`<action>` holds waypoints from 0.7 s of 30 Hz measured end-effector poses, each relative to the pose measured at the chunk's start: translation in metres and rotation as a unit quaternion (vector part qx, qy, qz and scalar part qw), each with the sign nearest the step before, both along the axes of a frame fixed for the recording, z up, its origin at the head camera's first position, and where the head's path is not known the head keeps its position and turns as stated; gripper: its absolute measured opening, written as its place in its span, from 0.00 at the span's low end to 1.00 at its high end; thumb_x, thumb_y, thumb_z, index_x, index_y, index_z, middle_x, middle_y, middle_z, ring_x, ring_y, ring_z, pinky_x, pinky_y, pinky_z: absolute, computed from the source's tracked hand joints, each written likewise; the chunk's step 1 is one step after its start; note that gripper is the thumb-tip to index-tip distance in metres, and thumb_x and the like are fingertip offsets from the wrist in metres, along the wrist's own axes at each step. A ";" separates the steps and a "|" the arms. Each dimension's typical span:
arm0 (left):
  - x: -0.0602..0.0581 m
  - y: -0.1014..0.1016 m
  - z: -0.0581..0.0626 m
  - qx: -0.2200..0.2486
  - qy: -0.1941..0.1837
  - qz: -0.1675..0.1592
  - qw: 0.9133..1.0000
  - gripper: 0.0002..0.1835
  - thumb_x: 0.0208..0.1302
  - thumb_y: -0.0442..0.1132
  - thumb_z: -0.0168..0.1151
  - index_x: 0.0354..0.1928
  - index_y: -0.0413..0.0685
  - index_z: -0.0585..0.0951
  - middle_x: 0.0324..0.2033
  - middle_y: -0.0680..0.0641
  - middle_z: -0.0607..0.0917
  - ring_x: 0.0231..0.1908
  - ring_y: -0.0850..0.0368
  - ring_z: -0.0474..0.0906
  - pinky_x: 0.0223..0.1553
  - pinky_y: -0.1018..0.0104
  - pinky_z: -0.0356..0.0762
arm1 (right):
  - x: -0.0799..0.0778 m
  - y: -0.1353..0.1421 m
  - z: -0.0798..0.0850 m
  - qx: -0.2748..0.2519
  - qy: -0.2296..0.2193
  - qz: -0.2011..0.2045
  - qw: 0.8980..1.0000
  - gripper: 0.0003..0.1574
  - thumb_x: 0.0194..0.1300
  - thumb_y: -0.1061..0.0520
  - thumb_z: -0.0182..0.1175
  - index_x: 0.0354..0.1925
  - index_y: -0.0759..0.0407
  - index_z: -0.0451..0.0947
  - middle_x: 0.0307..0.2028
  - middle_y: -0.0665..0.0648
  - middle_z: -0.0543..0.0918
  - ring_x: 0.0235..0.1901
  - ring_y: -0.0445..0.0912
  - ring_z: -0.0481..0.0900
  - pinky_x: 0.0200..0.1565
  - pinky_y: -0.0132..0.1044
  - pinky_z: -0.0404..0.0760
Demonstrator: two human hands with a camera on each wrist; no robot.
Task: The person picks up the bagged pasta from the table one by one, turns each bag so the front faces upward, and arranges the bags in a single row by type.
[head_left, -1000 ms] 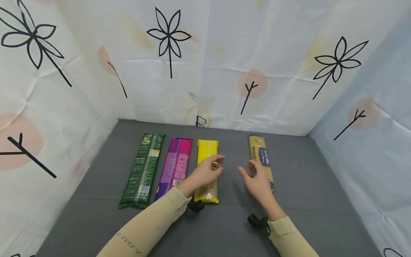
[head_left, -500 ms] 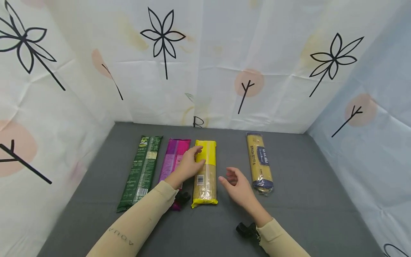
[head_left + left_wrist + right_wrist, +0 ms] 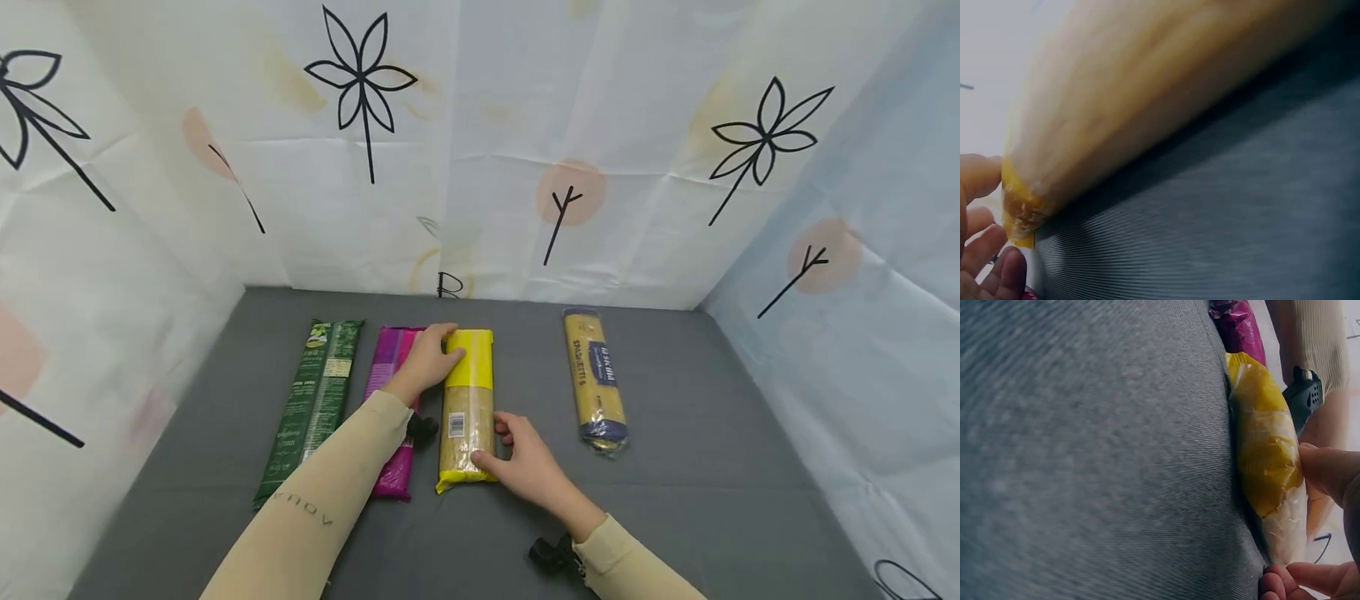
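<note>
A yellow pack of spaghetti [image 3: 467, 398] with a see-through lower part lies lengthwise on the grey table. At its far left corner is my left hand [image 3: 429, 363], thumb on the yellow wrapper and fingers curled along the edge. My right hand [image 3: 529, 468] holds the near right side, its thumb over the top and the fingers bent against the side. Seen from the right wrist, the pack [image 3: 1269, 447] sits between that thumb [image 3: 1329, 472] and the fingertips. In the left wrist view, the left fingers [image 3: 982, 247] surround one yellow corner of the pack [image 3: 1025, 206].
Left of it lie a purple and pink pack [image 3: 393, 482], partly under my left arm, and a dark green pack [image 3: 315, 392]. A spaghetti pack with blue labels [image 3: 596, 379] lies to the right. White patterned cloth [image 3: 487, 125] walls the grey table [image 3: 697, 433].
My left hand has moved left off the middle of the yellow pack to its far left corner. My right hand has come left from the blue-labelled pack to the yellow one's near right side.
</note>
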State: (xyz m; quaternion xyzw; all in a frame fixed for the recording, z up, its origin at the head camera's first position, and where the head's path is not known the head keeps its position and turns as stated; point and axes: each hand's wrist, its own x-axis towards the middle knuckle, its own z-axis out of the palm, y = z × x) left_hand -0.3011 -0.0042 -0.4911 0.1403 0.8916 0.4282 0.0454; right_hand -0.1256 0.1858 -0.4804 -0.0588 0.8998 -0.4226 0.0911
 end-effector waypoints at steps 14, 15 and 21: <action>-0.013 -0.008 0.005 0.002 -0.063 -0.002 0.998 0.21 0.71 0.45 0.56 0.61 0.41 0.74 0.61 0.39 0.68 0.54 0.45 0.70 0.57 0.52 0.70 | -0.002 0.003 0.001 -0.003 -0.021 0.035 0.999 0.50 0.59 0.36 0.66 0.70 0.56 0.61 0.53 0.56 0.69 0.51 0.49 0.70 0.52 0.48 0.73; -0.014 -0.008 0.005 0.010 -0.068 0.003 0.998 0.19 0.72 0.44 0.55 0.59 0.41 0.76 0.59 0.39 0.70 0.51 0.46 0.72 0.55 0.53 0.73 | -0.002 0.004 0.001 -0.003 -0.021 0.037 0.999 0.50 0.59 0.36 0.66 0.70 0.56 0.62 0.54 0.56 0.68 0.51 0.50 0.70 0.52 0.49 0.73; -0.015 -0.006 0.005 0.029 -0.071 0.038 0.996 0.11 0.72 0.41 0.55 0.47 0.42 0.80 0.44 0.42 0.79 0.38 0.49 0.76 0.41 0.58 0.78 | -0.002 0.005 0.001 -0.003 -0.020 0.049 0.999 0.50 0.58 0.36 0.66 0.70 0.55 0.62 0.56 0.57 0.68 0.52 0.51 0.69 0.52 0.50 0.73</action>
